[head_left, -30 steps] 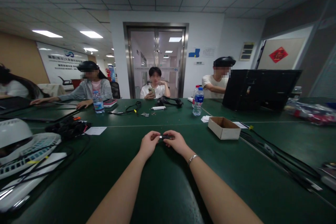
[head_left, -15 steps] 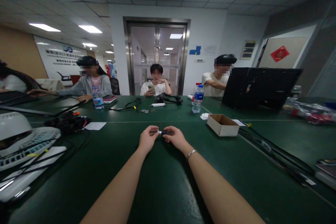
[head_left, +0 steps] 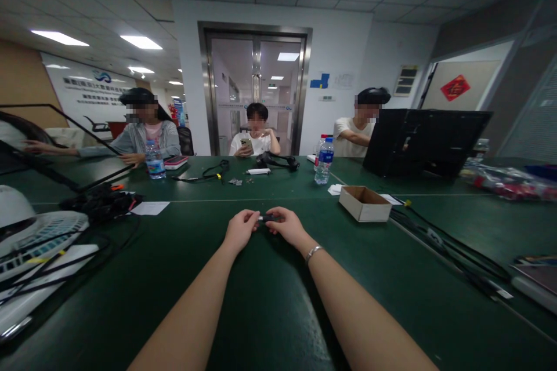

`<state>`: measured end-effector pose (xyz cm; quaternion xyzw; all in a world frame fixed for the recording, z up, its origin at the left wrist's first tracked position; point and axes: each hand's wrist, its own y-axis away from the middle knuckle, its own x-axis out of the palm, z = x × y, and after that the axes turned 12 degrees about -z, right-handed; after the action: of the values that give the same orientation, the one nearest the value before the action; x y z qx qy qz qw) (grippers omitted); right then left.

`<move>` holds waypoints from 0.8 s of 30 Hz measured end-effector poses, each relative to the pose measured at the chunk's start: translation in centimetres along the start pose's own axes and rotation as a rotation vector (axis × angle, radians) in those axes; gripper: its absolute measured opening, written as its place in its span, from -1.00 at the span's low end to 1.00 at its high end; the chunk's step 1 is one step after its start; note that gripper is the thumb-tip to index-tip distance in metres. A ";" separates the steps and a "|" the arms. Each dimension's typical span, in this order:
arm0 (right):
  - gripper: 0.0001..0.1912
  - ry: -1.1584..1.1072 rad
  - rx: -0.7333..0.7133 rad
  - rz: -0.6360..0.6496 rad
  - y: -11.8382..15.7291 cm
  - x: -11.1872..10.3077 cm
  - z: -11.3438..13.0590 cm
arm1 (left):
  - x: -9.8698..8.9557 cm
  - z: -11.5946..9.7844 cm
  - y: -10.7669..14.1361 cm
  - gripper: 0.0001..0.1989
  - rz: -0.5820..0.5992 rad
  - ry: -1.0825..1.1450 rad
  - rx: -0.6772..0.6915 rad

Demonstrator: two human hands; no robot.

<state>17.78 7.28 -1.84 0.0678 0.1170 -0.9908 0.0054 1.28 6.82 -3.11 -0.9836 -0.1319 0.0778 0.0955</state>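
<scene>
Above the green table, in front of me, both hands meet at a small black stick-shaped item [head_left: 266, 218] with a pale, silvery end; its exact kind is too small to make out. My right hand [head_left: 289, 227], with a silvery bracelet at the wrist, pinches the dark part between thumb and fingers. At the pale end, the fingertips of my left hand [head_left: 239, 231] are closed together. The item lies roughly level between the two hands, partly covered by fingers.
An open cardboard box [head_left: 365, 211] stands right of my hands, beside black cables [head_left: 444, 243]. Water bottles [head_left: 324, 162], a black monitor [head_left: 424, 142] and a black headset [head_left: 278, 161] sit farther back. At left are a white fan [head_left: 39, 237] and cables. Three people sit across the table.
My hands stay at the item, and less of its silvery end shows between them. The view has shifted slightly. At far left, a thin black frame now stands tilted higher.
</scene>
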 end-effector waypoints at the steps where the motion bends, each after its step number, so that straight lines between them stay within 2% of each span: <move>1: -0.70 0.000 0.000 0.002 0.0 0.0 0.1 | 0.0 0.1 0.0 -0.68 0.009 -0.007 -0.004; 12: -0.71 0.003 0.009 0.006 -0.1 -0.1 0.0 | 0.1 -0.6 0.4 -0.84 0.036 0.050 -0.004; 24: -0.73 -0.002 0.033 0.019 0.0 -0.1 0.3 | -0.4 -1.0 0.6 -0.84 0.054 0.080 0.056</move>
<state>17.86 7.21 -1.49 0.0681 0.0998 -0.9926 0.0136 1.28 5.93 -2.19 -0.9860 -0.0991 0.0446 0.1261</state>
